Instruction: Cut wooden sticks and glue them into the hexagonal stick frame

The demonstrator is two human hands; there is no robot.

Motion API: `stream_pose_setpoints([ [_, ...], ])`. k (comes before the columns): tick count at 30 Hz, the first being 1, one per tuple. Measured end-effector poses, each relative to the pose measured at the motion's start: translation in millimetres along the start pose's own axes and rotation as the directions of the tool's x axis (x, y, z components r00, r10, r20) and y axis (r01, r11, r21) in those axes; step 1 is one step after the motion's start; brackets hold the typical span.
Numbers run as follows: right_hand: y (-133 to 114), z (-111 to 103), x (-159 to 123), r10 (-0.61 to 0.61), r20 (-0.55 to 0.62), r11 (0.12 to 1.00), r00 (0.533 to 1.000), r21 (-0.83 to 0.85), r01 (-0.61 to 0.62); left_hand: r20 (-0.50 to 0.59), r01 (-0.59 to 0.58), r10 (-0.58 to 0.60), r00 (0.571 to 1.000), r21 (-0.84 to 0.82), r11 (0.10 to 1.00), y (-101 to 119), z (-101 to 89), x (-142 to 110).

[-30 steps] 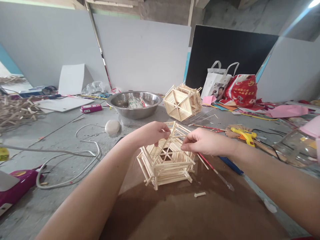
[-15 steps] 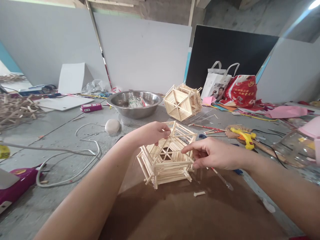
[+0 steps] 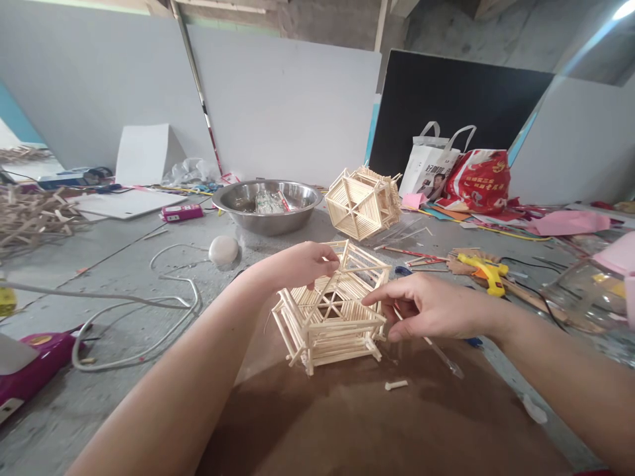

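Observation:
A hexagonal frame built of thin wooden sticks [image 3: 342, 334] rests on a brown board [image 3: 397, 430], with spokes meeting in its middle. At the frame's far left side, my left hand [image 3: 310, 263] pinches a stick near the top, fingertips closed together. My right hand [image 3: 421, 307] is at the right side, thumb and index finger apart, the index fingertip touching or very near the upper sticks. Its other fingers curl under and hold nothing that I can see. A short stick piece [image 3: 397, 385] lies on the board in front, and a clear-tipped rod [image 3: 449, 363] passes behind my right hand.
Behind the frame are a second stick structure [image 3: 360, 205] and a steel basin [image 3: 268, 221]. A yellow glue gun [image 3: 486, 270] lies to the right, near a red bag [image 3: 479, 182]. On the left are a white cable [image 3: 193, 297], a round white object [image 3: 223, 251] and a stick pile [image 3: 40, 218].
My right hand has moved right and toward me from the frame's upper spokes to its right edge, its fingers spreading apart. My left hand has stayed in place.

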State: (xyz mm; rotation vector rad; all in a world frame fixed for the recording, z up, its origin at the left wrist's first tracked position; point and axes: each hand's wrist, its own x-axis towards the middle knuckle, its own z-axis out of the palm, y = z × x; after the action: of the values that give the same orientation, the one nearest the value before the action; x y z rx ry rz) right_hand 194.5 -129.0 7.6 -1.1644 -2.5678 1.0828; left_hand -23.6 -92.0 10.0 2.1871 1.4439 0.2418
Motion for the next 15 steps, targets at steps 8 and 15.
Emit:
stream_pose_setpoints([
  [8,-3.8,1.8,-2.9,-0.082,-0.035,0.989,0.996,-0.127,0.077,-0.015,-0.029,0.029,0.999,0.019,0.999,-1.0,-0.5,0.0],
  [15,-2.2,7.9,-3.5,-0.208,-0.121,0.959,0.971,-0.220,0.178,-0.103,-0.017,0.036,0.994,0.176,0.984,2.1,2.3,0.0],
])
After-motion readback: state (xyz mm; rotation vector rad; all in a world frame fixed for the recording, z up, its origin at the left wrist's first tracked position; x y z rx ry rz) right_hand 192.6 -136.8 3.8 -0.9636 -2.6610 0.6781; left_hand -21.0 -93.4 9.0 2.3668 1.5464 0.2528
